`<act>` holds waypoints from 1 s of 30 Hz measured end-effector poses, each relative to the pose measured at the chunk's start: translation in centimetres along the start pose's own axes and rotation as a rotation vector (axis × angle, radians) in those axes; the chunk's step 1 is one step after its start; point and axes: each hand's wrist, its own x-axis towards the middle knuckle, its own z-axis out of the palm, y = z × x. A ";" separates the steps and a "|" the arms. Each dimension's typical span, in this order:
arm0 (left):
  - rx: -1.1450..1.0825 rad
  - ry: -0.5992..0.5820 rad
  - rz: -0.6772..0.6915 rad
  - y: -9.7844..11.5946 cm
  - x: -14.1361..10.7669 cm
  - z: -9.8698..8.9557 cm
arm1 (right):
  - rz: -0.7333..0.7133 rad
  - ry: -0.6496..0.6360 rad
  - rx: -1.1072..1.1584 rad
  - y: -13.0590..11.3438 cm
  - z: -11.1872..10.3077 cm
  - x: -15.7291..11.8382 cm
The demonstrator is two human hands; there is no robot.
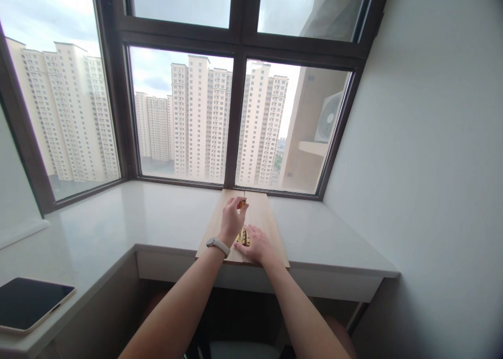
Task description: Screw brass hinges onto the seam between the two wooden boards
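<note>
My left hand (231, 218), with a watch (218, 246) on its wrist, is raised over the wooden boards (264, 212). Between its thumb and fingers is a small red-and-yellow block (241, 204), too small to name more exactly. Lower down, my right hand (258, 245) is closed around the side of a yellow-and-black patterned object (243, 237) lying on the boards. Its thumb is at the near side and its fingers at the far side. My right hand covers part of this object, and I cannot make out its kind.
The boards lie on a white counter (310, 228) below a dark-framed window (236, 112). A tablet (33, 302) rests on the counter's left arm. At the right stands a white wall (428, 139). The counter's front edge runs just below my hands.
</note>
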 end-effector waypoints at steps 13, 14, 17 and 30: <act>-0.008 -0.007 0.009 0.0 0.1 0.0 | -0.020 0.023 -0.012 0.2 0.3 0.0; -0.009 -0.006 0.000 -0.1 0.1 0.1 | -0.019 0.021 -0.012 0.2 0.3 0.0; -0.013 -0.009 -0.023 -0.3 0.1 0.2 | -0.011 0.017 -0.010 0.2 0.3 0.1; -0.036 -0.004 0.010 0.2 0.0 0.0 | -0.005 0.011 -0.010 0.3 0.3 0.1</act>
